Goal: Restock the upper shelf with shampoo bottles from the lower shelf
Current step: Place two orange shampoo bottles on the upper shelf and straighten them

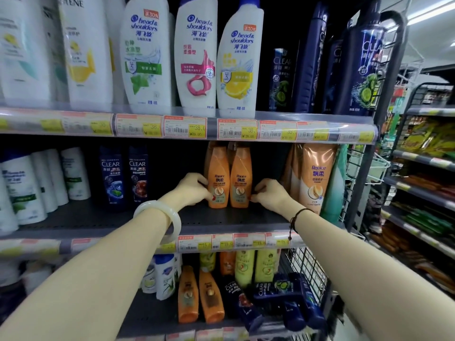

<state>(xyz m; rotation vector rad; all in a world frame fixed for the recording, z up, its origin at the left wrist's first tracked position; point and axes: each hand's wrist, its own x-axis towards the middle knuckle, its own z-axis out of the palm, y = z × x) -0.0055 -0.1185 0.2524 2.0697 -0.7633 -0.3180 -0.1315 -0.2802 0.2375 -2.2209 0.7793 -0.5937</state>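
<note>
Two small orange Rejoice shampoo bottles stand upright side by side on the middle shelf [98,217]. My left hand [190,187] grips the left orange bottle [218,177] from its left side. My right hand [267,191] grips the right orange bottle [241,177] from its right side. More orange bottles stand behind them. On the lower shelf [157,313], two orange bottles [200,294] stand next to yellow-green ones [254,267], with dark blue Clear bottles [288,301] lying toppled.
A large orange Rejoice bottle [316,175] stands right of my right hand. Two dark Clear bottles [124,177] and white bottles [37,183] stand to the left. The top shelf holds Head & Shoulders bottles [194,57]. A wire rack [359,173] flanks the right.
</note>
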